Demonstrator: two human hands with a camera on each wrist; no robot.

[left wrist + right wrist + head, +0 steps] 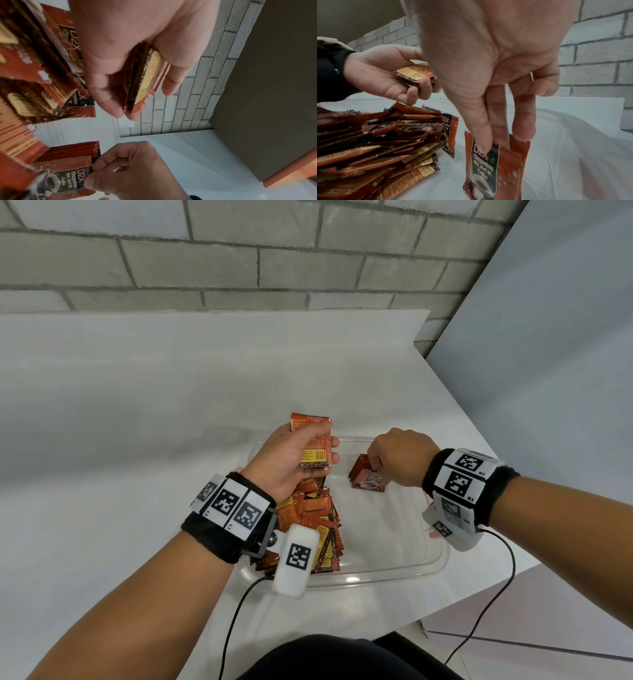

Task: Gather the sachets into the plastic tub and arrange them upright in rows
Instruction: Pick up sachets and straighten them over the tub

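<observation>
Inside the clear plastic tub [394,571] on the white bench [120,405], the right hand [399,457] pinches the top of a few upright sachets [368,479] at its far side. Left hand [287,460] grips a small stack of sachets [313,445] above the loose pile [313,518] at the tub's left.

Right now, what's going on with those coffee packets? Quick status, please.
Left hand grips a small stack. Right hand pinches upright sachets in the tub. Loose pile still unsorted. Nothing in the way.
</observation>
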